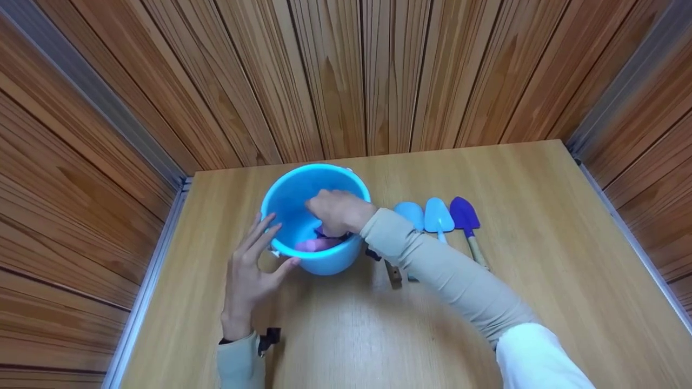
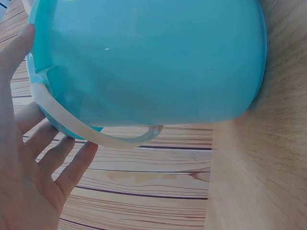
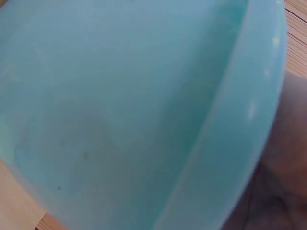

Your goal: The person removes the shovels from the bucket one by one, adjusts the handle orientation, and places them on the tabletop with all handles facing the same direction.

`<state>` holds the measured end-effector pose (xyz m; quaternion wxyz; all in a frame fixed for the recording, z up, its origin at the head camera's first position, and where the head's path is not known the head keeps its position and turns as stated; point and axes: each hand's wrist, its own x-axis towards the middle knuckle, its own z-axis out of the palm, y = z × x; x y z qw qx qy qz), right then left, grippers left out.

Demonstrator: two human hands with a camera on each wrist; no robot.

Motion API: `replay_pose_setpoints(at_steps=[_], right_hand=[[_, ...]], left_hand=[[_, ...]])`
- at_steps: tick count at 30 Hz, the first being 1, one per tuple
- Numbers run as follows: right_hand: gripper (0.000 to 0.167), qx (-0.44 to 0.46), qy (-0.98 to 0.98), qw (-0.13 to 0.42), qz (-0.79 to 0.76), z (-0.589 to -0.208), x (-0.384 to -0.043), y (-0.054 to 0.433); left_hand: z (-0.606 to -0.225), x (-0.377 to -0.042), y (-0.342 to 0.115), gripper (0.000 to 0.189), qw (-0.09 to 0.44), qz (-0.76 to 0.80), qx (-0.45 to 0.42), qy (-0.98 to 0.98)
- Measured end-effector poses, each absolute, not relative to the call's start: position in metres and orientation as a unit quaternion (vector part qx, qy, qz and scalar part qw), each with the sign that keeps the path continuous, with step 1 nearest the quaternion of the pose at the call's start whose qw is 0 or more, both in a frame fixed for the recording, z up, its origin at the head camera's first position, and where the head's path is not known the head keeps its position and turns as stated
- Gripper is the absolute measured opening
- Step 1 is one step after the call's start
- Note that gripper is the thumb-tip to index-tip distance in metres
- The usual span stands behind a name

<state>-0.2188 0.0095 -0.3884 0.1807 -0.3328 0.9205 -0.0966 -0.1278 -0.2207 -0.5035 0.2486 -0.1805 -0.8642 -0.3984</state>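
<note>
A light-blue bucket (image 1: pixel 330 265) stands upright on the table. My left hand (image 1: pixel 251 273) rests at its left rim, fingers spread and fairly straight, thumb at the near side. The white bail handle (image 2: pixel 72 117) hangs down beside those fingers in the left wrist view. My right hand (image 1: pixel 338 213) reaches over the right rim into the bucket with bent fingers; the fingertips are hidden, so whether they hold anything is unclear. Below that hand, inside, lie a pink piece (image 1: pixel 319 244) and a purple piece (image 1: pixel 320 231), both partly covered. The bucket's wall fills most of the right wrist view.
Right of the bucket lie a rounded light-blue shovel (image 1: pixel 410 214), a pointed light-blue shovel (image 1: pixel 439 215) and a purple shovel (image 1: pixel 464 213) with a wooden handle. My right sleeve partly covers them. A wooden handle end (image 1: pixel 393 275) shows below the sleeve. Wood-panelled walls (image 1: pixel 335 81) enclose the table.
</note>
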Motion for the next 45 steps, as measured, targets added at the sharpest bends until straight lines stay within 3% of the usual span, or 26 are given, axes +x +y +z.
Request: replay_pose_setpoints(at_steps=[28, 45], right_hand=[[0.026, -0.382, 0.895, 0.151, -0.176, -0.339, -0.207, 0.034], [0.010, -0.371, 0.897, 0.133, -0.199, -0.311, -0.202, 0.075]], left_hand=[[-0.501, -0.128, -0.218, 0.074, 0.244, -0.389, -0.177, -0.871], [-0.502, -0.127, -0.221, 0.073, 0.257, -0.387, -0.182, -0.867]])
